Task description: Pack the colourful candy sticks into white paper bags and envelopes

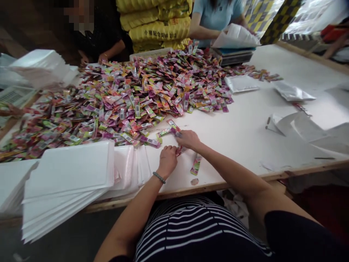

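My left hand (167, 160), with a beaded bracelet on its wrist, has its fingers curled around a small red-and-purple packet (179, 150). Just up and to the right, my right hand (190, 139) closes its fingertips on a purple packet (176, 133). Two more packets lie beside those fingertips, one of them a green packet (163, 132). A single green-and-pink packet (195, 164) rests on the table below my right forearm. Beyond both hands spreads a large heap of the same small packets (152, 87).
White padded envelopes (73, 163) are stacked at the left, jutting past the table edge. Another envelope stack (43, 67) stands at the far left. Filled silver-white pouches (241, 83) lie at the right. Two co-workers (215, 18) are across the white table (234, 127), near a scale (234, 56).
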`<state>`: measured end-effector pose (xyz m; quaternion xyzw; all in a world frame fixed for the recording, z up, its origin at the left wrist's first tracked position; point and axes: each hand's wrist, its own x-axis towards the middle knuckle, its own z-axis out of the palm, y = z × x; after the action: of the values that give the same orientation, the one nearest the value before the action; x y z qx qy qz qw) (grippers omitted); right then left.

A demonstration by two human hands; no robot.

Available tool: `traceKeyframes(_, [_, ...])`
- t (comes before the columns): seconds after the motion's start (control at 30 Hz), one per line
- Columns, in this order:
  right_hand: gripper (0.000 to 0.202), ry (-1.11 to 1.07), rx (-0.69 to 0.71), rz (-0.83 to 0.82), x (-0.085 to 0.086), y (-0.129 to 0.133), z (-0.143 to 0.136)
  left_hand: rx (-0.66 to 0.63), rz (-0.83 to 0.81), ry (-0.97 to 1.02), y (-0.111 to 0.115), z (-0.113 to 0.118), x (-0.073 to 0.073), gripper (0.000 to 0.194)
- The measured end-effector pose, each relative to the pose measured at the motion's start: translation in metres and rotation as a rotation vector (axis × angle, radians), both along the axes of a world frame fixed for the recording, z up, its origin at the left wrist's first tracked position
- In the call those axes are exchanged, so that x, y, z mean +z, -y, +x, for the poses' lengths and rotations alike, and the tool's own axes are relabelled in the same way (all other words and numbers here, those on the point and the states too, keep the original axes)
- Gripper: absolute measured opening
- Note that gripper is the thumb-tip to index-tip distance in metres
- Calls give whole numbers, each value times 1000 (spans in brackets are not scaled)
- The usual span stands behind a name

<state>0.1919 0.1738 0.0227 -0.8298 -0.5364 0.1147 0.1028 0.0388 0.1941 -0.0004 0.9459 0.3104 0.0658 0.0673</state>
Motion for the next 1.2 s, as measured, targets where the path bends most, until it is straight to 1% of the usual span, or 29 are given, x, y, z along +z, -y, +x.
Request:
traceKeyframes(0.07, [31, 21, 70, -19, 0, -5, -2, -40, 24, -33, 2, -3, 3, 22])
traceKeyframes(0.13, [28, 34, 130, 0, 1, -6, 5, -98, 29, -61, 3, -11, 6, 26])
traceKeyframes(0.2, [29, 45, 152, 66, 0, 1, 17, -177, 30, -78, 5, -23, 7, 27])
traceKeyframes(0.27, [32, 74, 189, 166, -2, 13, 26, -242, 56, -54, 9, -39, 6, 28])
traceKeyframes(0.33, [30, 102, 290, 216, -6, 27, 25, -284, 128, 34, 15, -52, 3, 28])
traceKeyframes(0.43, [24, 97, 505, 161, -16, 45, 7, -331, 217, 163, 22, -61, -3, 24])
traceKeyframes(0.47, [23, 67, 550, 150, -19, 51, 1, -347, 204, 170, 22, -61, -5, 24])
traceKeyframes(0.5, [27, 22, 568, 157, -22, 58, -3, -362, 165, 159, 22, -60, -7, 24])
traceKeyframes(0.57, [44, -84, 551, 205, -26, 76, 0, -379, 42, 118, 19, -57, -8, 26])
traceKeyframes(0.6, [49, -126, 539, 218, -29, 86, 6, -388, -24, 102, 17, -57, -8, 27])
traceKeyframes(0.63, [50, -150, 540, 210, -31, 98, 16, -391, -80, 93, 15, -57, -7, 26])
traceKeyframes(0.67, [46, -157, 562, 178, -34, 108, 28, -390, -121, 86, 14, -58, -4, 25])
traceKeyframes(0.73, [28, -134, 606, 92, -40, 126, 54, -385, -162, 71, 12, -61, 1, 22])
traceKeyframes(0.77, [18, -109, 597, 61, -44, 131, 67, -387, -169, 61, 11, -62, 5, 22])
traceKeyframes(0.8, [11, -78, 548, 49, -47, 133, 78, -391, -165, 54, 9, -62, 7, 24])
traceKeyframes(0.83, [9, -42, 458, 54, -49, 132, 86, -394, -152, 55, 8, -61, 10, 28])
traceKeyframes(0.9, [13, 31, 209, 99, -51, 120, 92, -386, -117, 69, 5, -56, 13, 47])
traceKeyframes(0.93, [16, 60, 90, 132, -51, 110, 88, -378, -110, 68, 4, -52, 13, 58])
traceKeyframes(0.97, [19, 80, 7, 160, -50, 99, 81, -373, -114, 55, 3, -48, 13, 64])
traceKeyframes(1.0, [23, 90, -24, 175, -48, 88, 70, -373, -127, 35, 4, -45, 12, 63])
traceKeyframes(1.03, [24, 91, 2, 174, -46, 78, 57, -383, -148, 14, 5, -42, 11, 58])
traceKeyframes(1.07, [24, 75, 79, 156, -43, 69, 44, -408, -173, -2, 8, -41, 11, 53])
traceKeyframes(1.1, [23, 36, 191, 120, -40, 62, 32, -452, -204, -7, 11, -41, 11, 51])
traceKeyframes(1.17, [20, -107, 412, 44, -31, 50, 13, -545, -281, 23, 14, -47, 13, 56])
traceKeyframes(1.2, [22, -174, 462, 31, -26, 44, 8, -551, -308, 52, 13, -51, 16, 58])
